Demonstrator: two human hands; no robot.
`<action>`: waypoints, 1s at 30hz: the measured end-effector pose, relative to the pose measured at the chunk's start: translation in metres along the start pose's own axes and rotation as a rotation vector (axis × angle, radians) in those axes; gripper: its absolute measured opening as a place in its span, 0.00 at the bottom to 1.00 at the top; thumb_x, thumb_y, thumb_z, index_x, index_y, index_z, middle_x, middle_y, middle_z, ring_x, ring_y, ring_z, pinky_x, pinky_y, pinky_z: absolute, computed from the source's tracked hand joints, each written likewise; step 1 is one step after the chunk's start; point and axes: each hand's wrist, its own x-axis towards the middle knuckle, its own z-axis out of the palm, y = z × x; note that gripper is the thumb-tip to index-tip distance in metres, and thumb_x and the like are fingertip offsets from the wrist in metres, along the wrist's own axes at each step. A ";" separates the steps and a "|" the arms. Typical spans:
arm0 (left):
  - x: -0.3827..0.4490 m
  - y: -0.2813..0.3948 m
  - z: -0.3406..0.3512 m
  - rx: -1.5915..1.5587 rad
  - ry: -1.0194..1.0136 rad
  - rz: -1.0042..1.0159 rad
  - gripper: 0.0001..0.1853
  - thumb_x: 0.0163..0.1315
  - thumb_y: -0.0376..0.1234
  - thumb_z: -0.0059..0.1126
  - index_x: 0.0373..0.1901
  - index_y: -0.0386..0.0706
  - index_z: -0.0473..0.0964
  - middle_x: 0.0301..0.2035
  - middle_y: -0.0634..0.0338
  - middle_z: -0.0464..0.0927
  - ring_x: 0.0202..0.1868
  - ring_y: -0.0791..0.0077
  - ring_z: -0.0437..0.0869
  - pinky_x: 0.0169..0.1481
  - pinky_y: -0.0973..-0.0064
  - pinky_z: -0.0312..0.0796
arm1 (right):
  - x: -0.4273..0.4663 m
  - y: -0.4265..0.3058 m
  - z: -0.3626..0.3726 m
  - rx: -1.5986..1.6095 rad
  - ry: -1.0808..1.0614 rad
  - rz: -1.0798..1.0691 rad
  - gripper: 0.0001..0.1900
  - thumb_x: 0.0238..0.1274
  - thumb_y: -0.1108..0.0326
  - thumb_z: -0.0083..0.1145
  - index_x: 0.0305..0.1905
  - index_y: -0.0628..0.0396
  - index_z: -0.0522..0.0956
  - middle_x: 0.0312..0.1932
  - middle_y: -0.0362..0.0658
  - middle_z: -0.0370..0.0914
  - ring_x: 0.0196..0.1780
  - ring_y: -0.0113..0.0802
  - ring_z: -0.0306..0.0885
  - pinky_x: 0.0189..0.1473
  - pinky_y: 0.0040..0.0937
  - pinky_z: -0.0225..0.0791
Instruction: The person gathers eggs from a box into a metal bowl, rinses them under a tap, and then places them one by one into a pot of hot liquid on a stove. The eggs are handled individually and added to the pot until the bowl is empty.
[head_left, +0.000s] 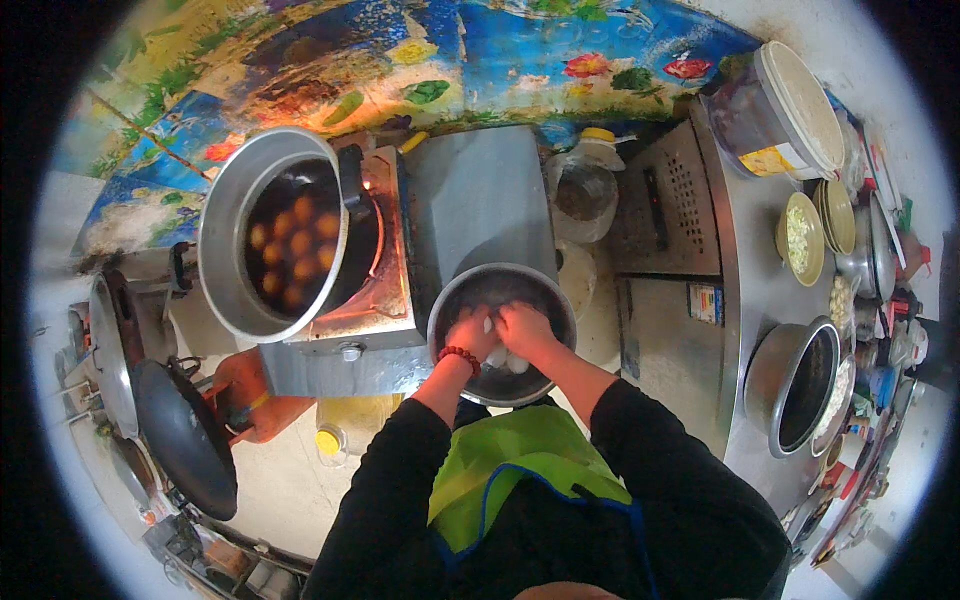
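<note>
Both my hands are inside a round metal bowl (557, 387) in front of me. My left hand (474, 334), with a red bead bracelet at the wrist, has its fingers at a small white piece (487, 325). Close beside it, the fingertips of my right hand (523, 330) touch the same area; what they grip is too small to tell. White egg-like things (516, 363) lie in the bowl under my hands. On the left, a large metal pot (221, 247) holds brown eggs (301, 243) in dark liquid over a lit gas burner (382, 247).
A black wok (184, 439) hangs at the lower left near an orange object (259, 394). Behind the bowl lies a grey metal surface (480, 195), beside a clear plastic jug (589, 187). The steel counter (739, 315) at right bears a metal pot (772, 382), a white bucket (765, 120) and a bowl of chopped greens (796, 238).
</note>
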 end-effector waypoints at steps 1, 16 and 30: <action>0.000 -0.003 0.000 -0.089 0.026 0.015 0.19 0.56 0.45 0.51 0.47 0.49 0.70 0.46 0.45 0.70 0.44 0.52 0.77 0.45 0.60 0.72 | -0.001 -0.003 -0.004 0.031 0.009 -0.005 0.11 0.53 0.66 0.50 0.41 0.57 0.72 0.45 0.53 0.70 0.47 0.52 0.71 0.46 0.45 0.68; -0.052 0.026 -0.036 -1.115 -0.259 -0.295 0.33 0.61 0.61 0.36 0.59 0.50 0.59 0.44 0.59 0.72 0.45 0.68 0.74 0.48 0.65 0.67 | -0.042 -0.044 -0.037 0.265 -0.155 -0.082 0.26 0.53 0.60 0.57 0.58 0.49 0.64 0.45 0.53 0.75 0.48 0.53 0.73 0.47 0.44 0.67; -0.134 -0.028 -0.038 -0.944 -0.559 -0.082 0.28 0.64 0.53 0.41 0.57 0.43 0.65 0.38 0.62 0.71 0.38 0.78 0.72 0.36 0.79 0.68 | -0.056 -0.143 -0.174 0.409 0.032 -0.281 0.27 0.54 0.71 0.58 0.60 0.52 0.63 0.46 0.44 0.72 0.49 0.29 0.70 0.51 0.28 0.64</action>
